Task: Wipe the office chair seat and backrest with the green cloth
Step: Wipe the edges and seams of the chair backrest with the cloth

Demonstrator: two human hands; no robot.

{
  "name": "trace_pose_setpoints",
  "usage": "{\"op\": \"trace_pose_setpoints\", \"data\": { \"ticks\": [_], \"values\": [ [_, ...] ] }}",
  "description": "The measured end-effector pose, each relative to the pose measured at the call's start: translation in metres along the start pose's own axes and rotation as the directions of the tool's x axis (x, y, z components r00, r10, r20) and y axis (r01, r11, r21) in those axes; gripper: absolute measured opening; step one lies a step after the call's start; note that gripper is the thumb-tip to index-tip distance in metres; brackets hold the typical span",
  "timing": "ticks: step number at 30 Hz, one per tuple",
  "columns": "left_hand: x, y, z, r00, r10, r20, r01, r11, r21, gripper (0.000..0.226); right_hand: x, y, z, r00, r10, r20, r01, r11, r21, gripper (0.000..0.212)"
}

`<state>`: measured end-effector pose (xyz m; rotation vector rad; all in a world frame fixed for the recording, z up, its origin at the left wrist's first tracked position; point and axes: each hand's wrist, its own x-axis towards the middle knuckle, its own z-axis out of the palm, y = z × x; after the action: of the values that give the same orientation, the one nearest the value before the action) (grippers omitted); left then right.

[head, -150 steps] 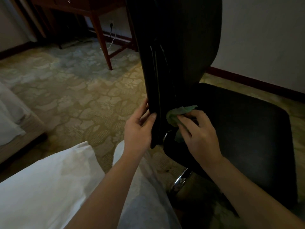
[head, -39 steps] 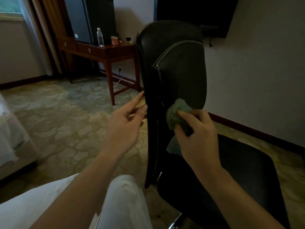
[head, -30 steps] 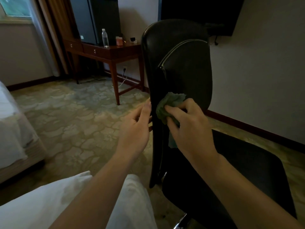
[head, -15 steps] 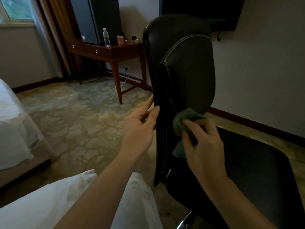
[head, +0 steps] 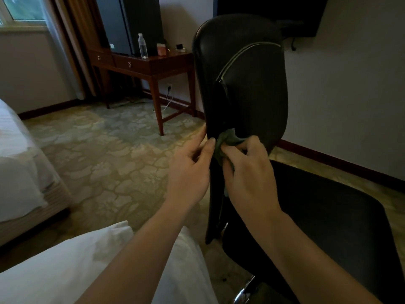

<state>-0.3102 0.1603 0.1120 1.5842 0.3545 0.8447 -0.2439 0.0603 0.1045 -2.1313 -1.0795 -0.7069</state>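
Right hand [head: 245, 172] is gripping green cloth [head: 226, 140] against backrest [head: 252, 88] edge; left hand [head: 188, 170], grip loose, fingers straight, is touching that edge.

The office chair's tall black leather backrest [head: 252, 84] stands upright, turned almost edge-on, with a pale seam curving across its upper part. Its flat black padded seat [head: 328, 227] spreads out below, toward the near right. The small green cloth [head: 225, 140] is bunched against the backrest's left edge, about halfway down, pinched by the right hand [head: 247, 172].
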Motion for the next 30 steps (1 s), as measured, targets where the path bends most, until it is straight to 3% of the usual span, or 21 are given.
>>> {"op": "trace_pose_setpoints", "data": {
  "ticks": [6,10,13,22,30],
  "values": [
    [-0.001,0.002,0.002,1.000,-0.022,-0.015,0.022,1.000,0.017,0.038,-0.031,0.012,0.004,0.972,0.084,0.219,-0.072,0.995,-0.062,0.022],
    [-0.003,0.003,0.005,0.999,-0.034,-0.030,0.034,0.999,0.017,0.038,-0.035,0.015,-0.007,0.990,0.140,0.000,-0.139,0.983,0.119,0.030],
    [-0.003,0.006,0.004,0.999,-0.036,-0.033,0.037,0.999,0.029,0.038,-0.021,0.012,-0.013,0.989,0.137,-0.060,-0.127,0.982,0.139,0.034],
    [-0.007,0.002,0.006,0.998,0.026,-0.060,-0.021,0.997,0.081,0.036,-0.003,0.011,-0.011,0.998,0.016,-0.057,-0.012,0.997,0.078,0.033],
    [-0.012,0.003,0.014,0.993,0.045,-0.110,-0.040,0.998,0.044,0.038,-0.010,0.006,-0.007,0.998,0.001,0.066,0.006,0.994,-0.111,0.041]
  ]
}}
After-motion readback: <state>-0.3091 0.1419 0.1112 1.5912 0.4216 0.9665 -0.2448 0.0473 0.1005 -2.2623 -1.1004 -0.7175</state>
